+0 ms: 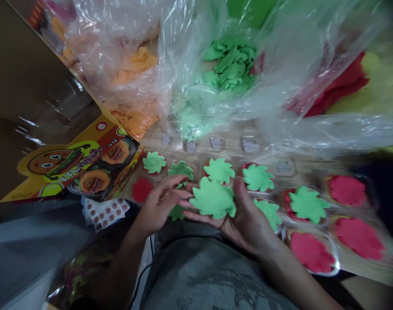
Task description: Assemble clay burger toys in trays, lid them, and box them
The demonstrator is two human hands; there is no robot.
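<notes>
Orange pieces (pixel 136 64) hazy behind plastic bag (pixel 119 26); sticker sheet (pixel 106 212) print illegible; underside of green leaf piece (pixel 213 199) against right hand (pixel 246 217).

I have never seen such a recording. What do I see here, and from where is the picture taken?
No machine is here. The single picture comes from a camera worn on a person's head, looking down at their own bare hands. The right hand holds a flat green leaf-shaped piece; the left hand touches its edge. Below lies a clear tray whose cups carry red pieces and green pieces. Behind are a bag of green pieces and a bag of orange pieces; a burger-printed box lies at the left.
</notes>
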